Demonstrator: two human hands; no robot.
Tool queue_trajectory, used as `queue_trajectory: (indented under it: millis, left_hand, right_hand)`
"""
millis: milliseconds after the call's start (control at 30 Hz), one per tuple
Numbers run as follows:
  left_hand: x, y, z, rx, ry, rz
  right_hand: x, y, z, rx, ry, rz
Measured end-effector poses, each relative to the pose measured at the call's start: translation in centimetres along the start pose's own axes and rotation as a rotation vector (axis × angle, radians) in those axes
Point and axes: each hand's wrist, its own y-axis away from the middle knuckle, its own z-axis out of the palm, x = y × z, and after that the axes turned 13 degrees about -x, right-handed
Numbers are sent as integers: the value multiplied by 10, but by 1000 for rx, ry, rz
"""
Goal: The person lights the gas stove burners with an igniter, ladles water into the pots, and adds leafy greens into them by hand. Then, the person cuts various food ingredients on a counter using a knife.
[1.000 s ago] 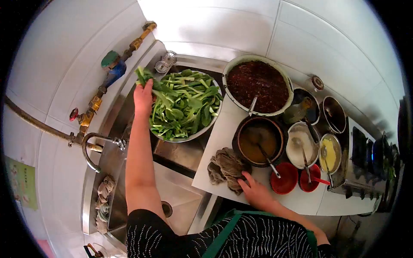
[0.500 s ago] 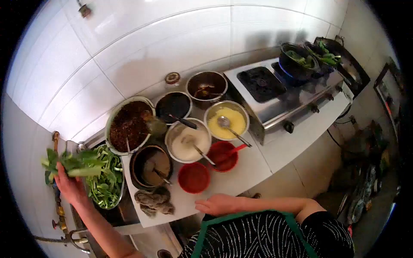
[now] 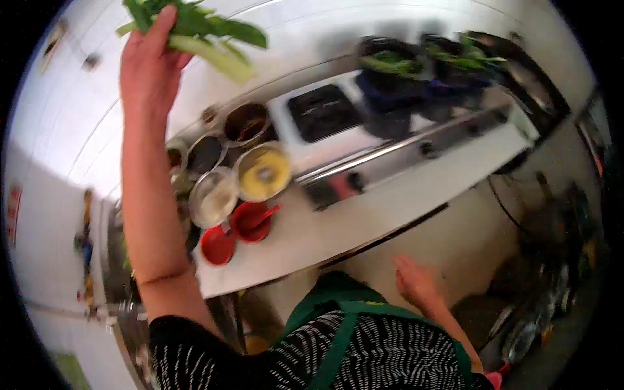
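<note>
My left hand (image 3: 153, 62), raised high at the upper left, grips a bunch of leafy greens (image 3: 211, 32) with thick pale stems. The bunch hangs out to the right of my fingers, above the stove's level. My right hand (image 3: 416, 279) is low at the right, beyond the counter's front edge. Nothing large shows in it, but motion blur hides how its fingers lie. Two dark pots, a nearer one (image 3: 393, 75) and one farther right (image 3: 461, 65), stand on the stove with greens in them.
The gas stove (image 3: 325, 146) has an uncovered burner (image 3: 323, 112) on its left. On the counter (image 3: 312, 240) stand a bowl of yellow seasoning (image 3: 270, 172), a bowl of pale powder (image 3: 214, 198), two red bowls (image 3: 218, 246) and darker pots. A dark cluttered pile (image 3: 546, 279) lies at the right.
My left hand has lifted the greens up and rightward from beside the basin of greens. My right hand has moved off the counter to the right, and the view has swung toward the stove.
</note>
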Motion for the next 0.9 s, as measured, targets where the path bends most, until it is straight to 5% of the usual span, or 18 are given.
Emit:
queue_trajectory:
  millis: [333, 500, 567, 900]
  left_hand:
    - [-110, -126, 173, -387, -632, 59]
    - [-207, -159, 221, -753, -909, -163]
    - [-218, -161, 225, -956, -802, -439]
    - [-173, -196, 227, -639, -646, -297]
  right_hand:
    - [77, 5, -23, 369, -87, -35]
    - [121, 1, -62, 408, -88, 39]
    - [135, -6, -70, 451, -4, 40]
    - [171, -33, -120, 481, -43, 9]
